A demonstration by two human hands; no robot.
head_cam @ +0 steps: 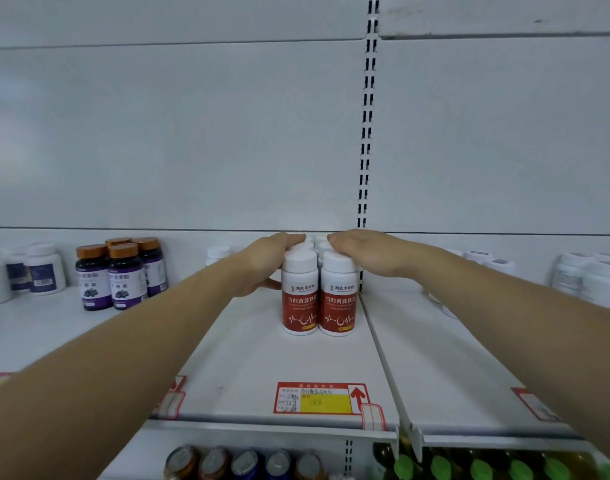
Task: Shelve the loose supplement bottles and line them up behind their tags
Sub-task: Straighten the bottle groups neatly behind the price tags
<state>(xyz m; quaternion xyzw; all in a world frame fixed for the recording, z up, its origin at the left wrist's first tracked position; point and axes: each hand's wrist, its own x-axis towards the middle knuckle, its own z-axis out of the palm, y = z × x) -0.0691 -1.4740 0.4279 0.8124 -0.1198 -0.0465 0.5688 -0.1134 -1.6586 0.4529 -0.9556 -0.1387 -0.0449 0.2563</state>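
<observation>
The left hand (268,258) lies open-fingered over the caps of the red-labelled bottles (319,299), far back on the shelf (248,358). The right hand (369,252) rests flat opposite, squaring the double row. Next, I'd guess, slide it nearer the red tag (317,398).

**A:** What colours sit at the centre of the frame?

**B:** The front supplement bottles (300,299) are white with white caps. Each wears a deep red label with white lettering, a white heartbeat-style line and a small yellow patch low down.

**A:** And beneath them?

**B:** Lower centre, a price tag (319,398): red border, white panel, yellow block, red arrow.

**A:** The left?

**B:** Middle left, dark bottles (118,275) with orange-brown caps and purple labels picturing what may be dark berries. Far left, white bottles (45,270) with navy labels.

**A:** The background?

**B:** The shelf (262,358) and back panel (192,133) are pale grey-white. An upright strip (367,133) shows paired black slots. Bottom right, green caps (440,467).
</observation>
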